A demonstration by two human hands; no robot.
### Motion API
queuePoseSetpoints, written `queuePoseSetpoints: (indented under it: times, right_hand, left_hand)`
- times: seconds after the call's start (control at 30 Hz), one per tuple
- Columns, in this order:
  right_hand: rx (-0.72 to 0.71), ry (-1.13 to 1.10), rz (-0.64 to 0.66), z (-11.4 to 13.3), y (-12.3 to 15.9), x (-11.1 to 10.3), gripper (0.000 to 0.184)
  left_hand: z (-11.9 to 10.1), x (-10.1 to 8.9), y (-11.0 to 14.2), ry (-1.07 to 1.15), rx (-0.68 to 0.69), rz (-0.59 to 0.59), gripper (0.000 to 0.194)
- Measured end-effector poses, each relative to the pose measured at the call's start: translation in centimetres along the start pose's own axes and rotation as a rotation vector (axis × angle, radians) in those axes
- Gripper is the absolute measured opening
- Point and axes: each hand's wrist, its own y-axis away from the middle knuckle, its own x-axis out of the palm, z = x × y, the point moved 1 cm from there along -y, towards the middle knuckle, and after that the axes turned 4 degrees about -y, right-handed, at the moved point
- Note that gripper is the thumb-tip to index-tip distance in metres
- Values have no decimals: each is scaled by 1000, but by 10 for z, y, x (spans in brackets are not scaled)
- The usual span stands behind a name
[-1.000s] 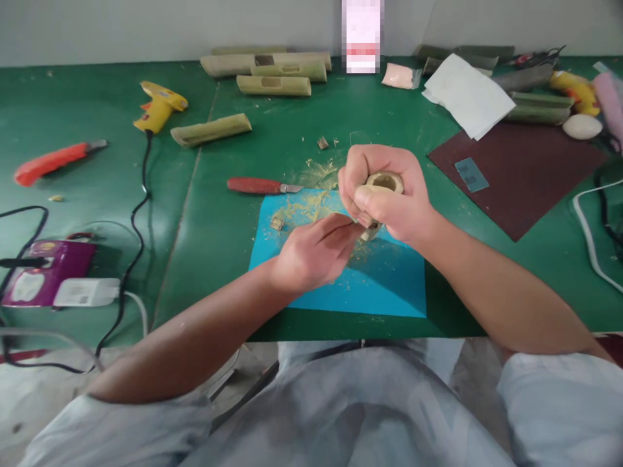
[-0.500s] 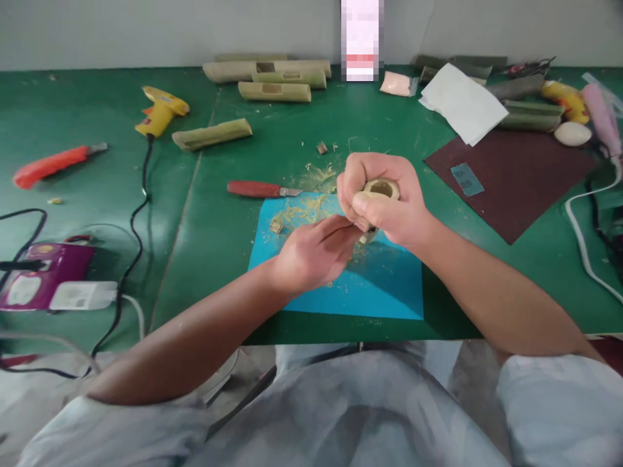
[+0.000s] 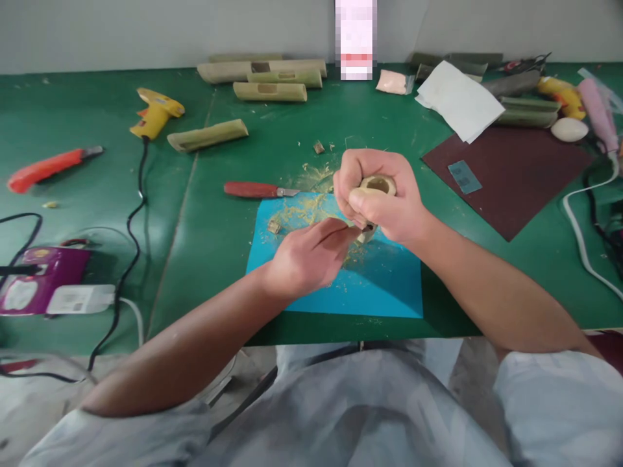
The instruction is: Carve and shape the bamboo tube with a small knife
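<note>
My right hand (image 3: 384, 188) is wrapped round a short bamboo tube (image 3: 378, 184), its open round end facing up between thumb and fingers. Another pale part of the tube shows below that hand, over the blue sheet (image 3: 384, 292). My left hand (image 3: 314, 253) is closed, with its fingertips pinched together against the tube's lower side. Something small and dark shows at those fingertips, but its kind is hidden. Pale shavings (image 3: 302, 211) and a small bamboo chip (image 3: 274, 225) lie on the sheet. A red-handled knife (image 3: 256, 189) rests at its upper left edge.
Several bamboo tubes (image 3: 270, 92) lie at the back, with one more (image 3: 208, 136) nearer. Left are a yellow glue gun (image 3: 156, 115), a red cutter (image 3: 48, 170) and a purple power box (image 3: 43, 275) with cables. Right are a dark brown sheet (image 3: 516, 175) and white paper (image 3: 460, 100).
My left fingertips have shifted slightly against the bamboo tube. The right hand keeps its hold, and the whole view has moved a little.
</note>
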Motion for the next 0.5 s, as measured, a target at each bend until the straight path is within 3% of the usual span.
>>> queuePoseSetpoints:
  times: [0.37, 0.5]
  right_hand:
    - [-88, -99, -4, 9, -2, 4, 17]
    - [-45, -30, -3, 6, -2, 2, 20]
  left_hand:
    - [2, -3, -4, -26, 67, -6, 22]
    - [1, -1, -6, -25, 76, -14, 21]
